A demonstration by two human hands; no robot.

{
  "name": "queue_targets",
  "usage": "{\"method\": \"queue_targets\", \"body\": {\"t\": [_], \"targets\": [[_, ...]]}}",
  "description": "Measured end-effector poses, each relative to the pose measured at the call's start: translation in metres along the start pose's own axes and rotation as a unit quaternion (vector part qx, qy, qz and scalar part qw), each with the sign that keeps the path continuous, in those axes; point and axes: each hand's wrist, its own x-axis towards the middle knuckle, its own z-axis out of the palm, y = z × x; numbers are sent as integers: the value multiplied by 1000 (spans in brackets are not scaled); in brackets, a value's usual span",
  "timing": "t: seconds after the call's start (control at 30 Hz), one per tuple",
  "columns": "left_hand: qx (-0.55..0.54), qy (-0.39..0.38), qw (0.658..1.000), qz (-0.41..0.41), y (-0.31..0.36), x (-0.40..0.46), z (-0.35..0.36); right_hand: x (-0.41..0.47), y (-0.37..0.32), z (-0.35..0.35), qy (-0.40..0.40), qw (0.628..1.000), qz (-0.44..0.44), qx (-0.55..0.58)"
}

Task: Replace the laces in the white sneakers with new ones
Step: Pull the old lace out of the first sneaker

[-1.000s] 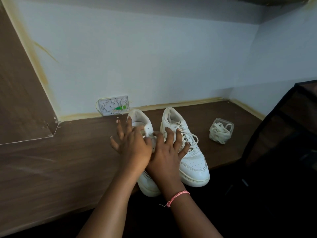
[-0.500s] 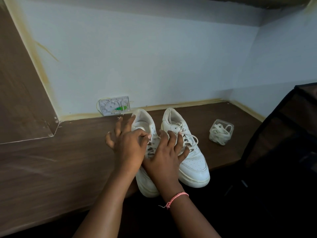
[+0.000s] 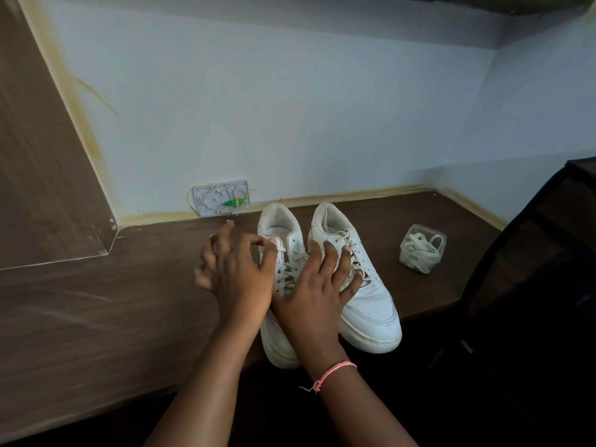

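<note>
Around the two white sneakers the wooden desk [image 3: 96, 317] carries little else. Right of the right sneaker [image 3: 361, 285], well apart from it, stands a clear plastic tub [image 3: 422, 250] stuffed with pale spare laces [image 3: 419, 253]. Behind the left sneaker [image 3: 280, 227], against the pale wall, leans a small white open box [image 3: 221, 201] with a green part inside. A dark chair back [image 3: 532, 285] rises further right of the tub, near the desk's front edge.

Both sneakers sit side by side at the front of the desk, heels toward the wall, toes toward the person and slightly over the edge. The left hand [image 3: 238, 272] covers the outer side of the left sneaker, thumb and forefinger pinched together at its upper eyelets on the old lace [image 3: 290, 266], the other fingers spread and blurred. The right hand [image 3: 312, 295] lies across the gap between the shoes, fingers straight and fanned, fingertips resting on the laced tongue of the right sneaker, gripping nothing. A pink string bracelet [image 3: 332, 372] circles the right wrist. Both forearms hide the left sneaker's toe and much of its lacing.
</note>
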Motion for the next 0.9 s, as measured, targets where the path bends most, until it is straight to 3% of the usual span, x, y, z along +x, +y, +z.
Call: {"method": "queue_targets", "body": {"t": [0.13,0.23,0.33,0.37,0.4,0.47,0.53,0.73,0.83,0.9], "targets": [[31,-7,998,58,-5,1,6,-1,-2,-4,-2,1000,-6,3],[-5,61,996,62,-3,0,12,-1,-1,-3,-9,1000,2,3],[-207,130,959,-141,11,-1,4,0,-1,-1,0,1000,10,0],[-237,128,944,-190,11,2,1,1,-1,-1,-6,1000,10,1],[-218,114,950,-191,9,6,-3,1,-1,-1,-14,1000,8,2],[-95,64,990,-86,-1,11,-6,1,0,0,-11,1000,3,4],[6,6,1000,3,-8,11,-4,1,0,0,5,1000,-1,8],[25,-52,997,59,-10,9,7,0,-1,0,7,1000,4,11],[-58,16,998,-7,-10,12,11,-1,-2,1,17,1000,5,3],[-177,94,969,-144,-1,12,7,0,-1,-2,-6,1000,6,4]]}}
